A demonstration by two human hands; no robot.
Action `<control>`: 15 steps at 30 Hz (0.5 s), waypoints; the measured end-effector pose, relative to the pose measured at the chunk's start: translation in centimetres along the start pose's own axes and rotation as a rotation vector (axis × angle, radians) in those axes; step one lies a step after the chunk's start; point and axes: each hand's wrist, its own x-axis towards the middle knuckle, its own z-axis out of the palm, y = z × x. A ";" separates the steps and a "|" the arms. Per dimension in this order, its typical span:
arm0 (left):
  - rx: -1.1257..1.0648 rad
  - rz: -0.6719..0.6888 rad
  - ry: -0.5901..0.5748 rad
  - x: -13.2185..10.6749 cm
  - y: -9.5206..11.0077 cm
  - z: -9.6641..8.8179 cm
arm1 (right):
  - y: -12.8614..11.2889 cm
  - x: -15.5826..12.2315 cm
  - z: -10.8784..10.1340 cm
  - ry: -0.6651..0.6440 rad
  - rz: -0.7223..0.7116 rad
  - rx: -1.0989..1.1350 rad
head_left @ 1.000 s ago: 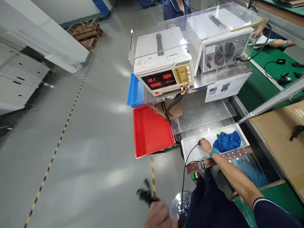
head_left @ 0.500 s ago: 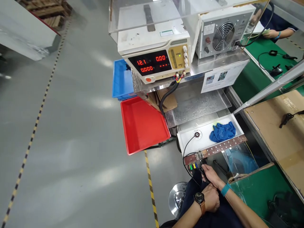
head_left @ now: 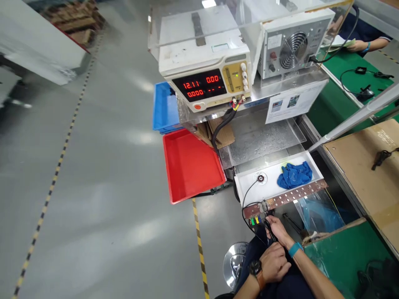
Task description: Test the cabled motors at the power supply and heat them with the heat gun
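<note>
My right hand (head_left: 277,231), with a teal wristband, pinches a thin black cable end just below the copper terminal strip (head_left: 285,197). My left hand (head_left: 274,262), wearing a brown-strapped watch, is curled closed right beneath it, on my lap, gripping the black cable. A black wire runs from the strip up to a small round part (head_left: 260,178) in the white tray (head_left: 246,187). A blue glove (head_left: 294,175) lies in the same tray. The power supply (head_left: 207,70) above shows 12.11 in red digits.
A red bin (head_left: 190,165) and a blue bin (head_left: 163,106) stand left of the bench. A fan-fronted unit (head_left: 291,45) sits under a clear cover. Cardboard (head_left: 364,166) covers the green table on the right. A co-worker's hand (head_left: 358,45) rests at the far right. A stool base (head_left: 233,265) is below.
My right hand left the round part in the tray and came down below the copper strip. My left hand came in from the left and joined it. The reading went from 12.1 to 12.11.
</note>
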 end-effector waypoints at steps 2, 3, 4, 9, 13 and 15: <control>-0.070 -0.221 0.294 -0.4 0.7 -1.3 | 0.2 0.2 -0.3 -0.006 0.012 -0.020; -0.111 -0.404 0.444 -0.3 0.8 -1.8 | 0.3 0.4 -0.6 -0.020 -0.002 -0.051; -0.158 -0.590 0.555 0.0 0.6 -2.1 | 0.2 0.6 -1.0 -0.036 -0.032 -0.110; -0.454 -0.885 0.542 4.5 -2.5 -1.8 | -4.2 2.2 -3.6 -0.140 -0.216 -0.744; -0.399 -0.956 0.556 7.9 -4.6 -0.9 | -11.0 4.8 -3.7 -0.075 -0.288 -1.089; -0.363 -1.016 0.565 8.8 -5.0 -0.7 | -13.6 7.1 -2.8 0.097 -0.337 -1.200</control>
